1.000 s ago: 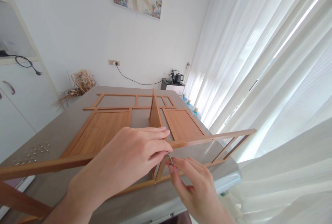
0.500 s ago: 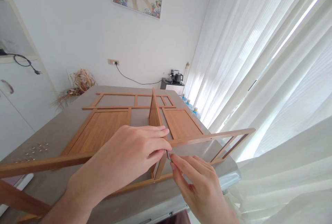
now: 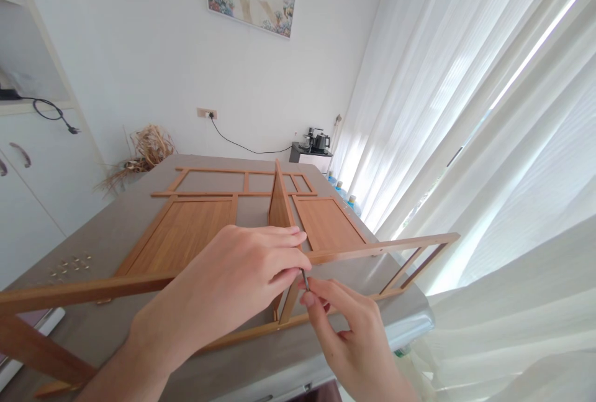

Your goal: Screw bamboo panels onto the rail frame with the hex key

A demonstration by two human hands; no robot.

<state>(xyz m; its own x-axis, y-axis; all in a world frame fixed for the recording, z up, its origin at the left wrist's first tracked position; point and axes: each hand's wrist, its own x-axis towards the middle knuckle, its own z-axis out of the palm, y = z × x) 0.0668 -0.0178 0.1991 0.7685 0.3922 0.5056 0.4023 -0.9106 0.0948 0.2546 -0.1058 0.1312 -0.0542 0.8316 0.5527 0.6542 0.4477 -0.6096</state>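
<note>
My left hand (image 3: 237, 287) is closed over the middle of an upright wooden frame (image 3: 386, 246), its fingers gripping the top rail where a standing wooden panel (image 3: 278, 200) meets it. Just below those fingertips, my right hand (image 3: 354, 324) pinches a thin grey metal hex key (image 3: 305, 280) between thumb and forefinger. The key's upper end reaches the joint under my left fingers, so its tip is hidden. Behind the frame, two flat wooden panels lie on the table: one at left (image 3: 186, 225), one at right (image 3: 328, 222).
Another open wooden frame (image 3: 209, 194) lies at the far side of the grey table (image 3: 93, 228). Several small screws (image 3: 69, 264) are scattered at the left. A white-edged flat object (image 3: 49, 321) shows at the lower left. White curtains (image 3: 512, 141) hang on the right.
My right hand's fingers have shifted around the hex key, which now points more upright. My left hand keeps its hold on the frame. The view has moved slightly.
</note>
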